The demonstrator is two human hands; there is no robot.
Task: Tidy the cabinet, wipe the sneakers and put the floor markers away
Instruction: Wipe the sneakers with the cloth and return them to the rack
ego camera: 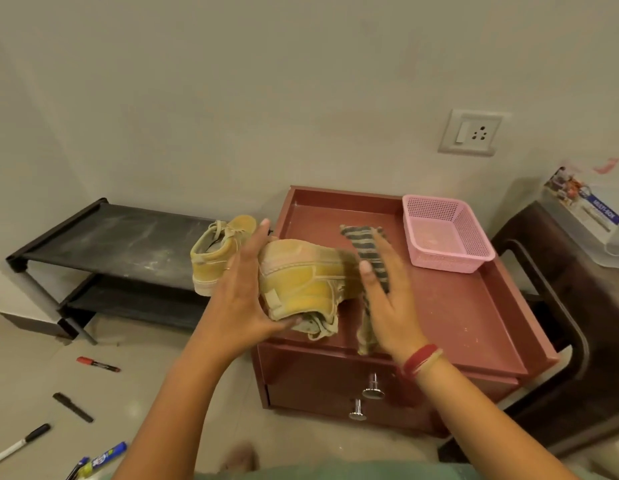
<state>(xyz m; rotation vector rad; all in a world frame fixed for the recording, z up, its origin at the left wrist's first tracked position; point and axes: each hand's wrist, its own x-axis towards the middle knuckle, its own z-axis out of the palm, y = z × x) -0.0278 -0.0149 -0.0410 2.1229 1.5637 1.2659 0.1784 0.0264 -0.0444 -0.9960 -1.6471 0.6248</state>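
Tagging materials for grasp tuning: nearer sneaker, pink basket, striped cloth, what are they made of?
The nearer sneaker: likely suede or canvas, matte mustard, fuzzy dusty surface.
The pink basket: plastic, moulded mesh holes, slight sheen.
The striped cloth: woven fabric, soft limp folds.

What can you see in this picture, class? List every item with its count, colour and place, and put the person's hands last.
near sneaker: one, yellow-tan, held over the cabinet's front left
far sneaker: one, yellow-tan, at the shoe rack's right end
cloth: one, grey-striped, over the cabinet top by the near sneaker
basket: one, pink, cabinet top, back right
cabinet: one, red-brown, against the wall
knobs: two, chrome, cabinet front
shoe rack: one, black, left of the cabinet
markers: about five, red, black, white, blue, floor at bottom left
socket plate: one, white, wall
box: one, clear, on the stool
stool: one, dark brown, right of the cabinet
left hand: grip on the near sneaker's heel
right hand: fingers straight, against the cloth
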